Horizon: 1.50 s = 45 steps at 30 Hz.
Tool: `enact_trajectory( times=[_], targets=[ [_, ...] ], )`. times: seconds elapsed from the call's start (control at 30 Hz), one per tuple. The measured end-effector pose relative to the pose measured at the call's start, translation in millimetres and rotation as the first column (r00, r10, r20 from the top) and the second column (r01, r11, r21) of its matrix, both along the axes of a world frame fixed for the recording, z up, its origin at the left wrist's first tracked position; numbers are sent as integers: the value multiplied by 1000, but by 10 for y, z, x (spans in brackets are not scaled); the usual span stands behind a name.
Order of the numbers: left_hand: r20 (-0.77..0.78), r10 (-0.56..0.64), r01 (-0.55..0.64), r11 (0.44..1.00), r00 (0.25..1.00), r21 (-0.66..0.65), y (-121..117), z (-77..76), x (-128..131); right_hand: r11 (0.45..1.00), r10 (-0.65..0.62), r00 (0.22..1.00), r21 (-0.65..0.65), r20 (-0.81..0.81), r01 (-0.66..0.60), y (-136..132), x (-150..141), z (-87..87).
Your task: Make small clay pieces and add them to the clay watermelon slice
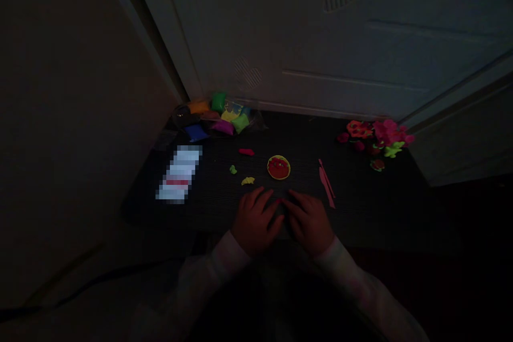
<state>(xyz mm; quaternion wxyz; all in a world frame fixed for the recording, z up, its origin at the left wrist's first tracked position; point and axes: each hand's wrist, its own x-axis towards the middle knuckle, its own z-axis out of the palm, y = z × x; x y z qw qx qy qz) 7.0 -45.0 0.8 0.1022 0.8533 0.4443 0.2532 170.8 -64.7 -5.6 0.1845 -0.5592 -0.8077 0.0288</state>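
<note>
My left hand [255, 222] and my right hand [309, 223] meet at the front edge of the dark table, fingers partly spread. Between their index fingertips is a small pinkish-red piece of modelling clay [279, 201], mostly covered and dim. Just beyond my hands lies a round clay piece [278, 170] with a red middle and yellow rim. Past my left fingers are a yellow clay scrap [248, 181], a green clay bit [233, 170] and a red clay roll [246, 152]. Two pink clay tools [327, 187], one of them knife-shaped, lie beyond my right hand.
Clay packets [219, 119] in several colours lie at the back left, near a bright blurred phone-like screen [180, 173]. Pink, orange and green clay shapes [385, 133] cluster at the back right, with a small burger-like piece [377, 165]. A pale panelled door [300, 43] stands behind the table.
</note>
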Motion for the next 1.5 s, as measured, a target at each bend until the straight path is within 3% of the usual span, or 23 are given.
enact_trajectory(
  times=[0.33,0.5,1.5],
  targets=[
    [-5,-8,8,1000,1000,7,-2,-19,-9,999,30,998,-15,51,-29,0,-21,18],
    [3,-8,8,1000,1000,9,-7,-21,-14,998,55,998,6,1,-55,4,0,9],
    [2,6,-6,1000,1000,29,-19,-22,-31,999,35,998,-5,49,-35,-8,-26,25]
  ],
)
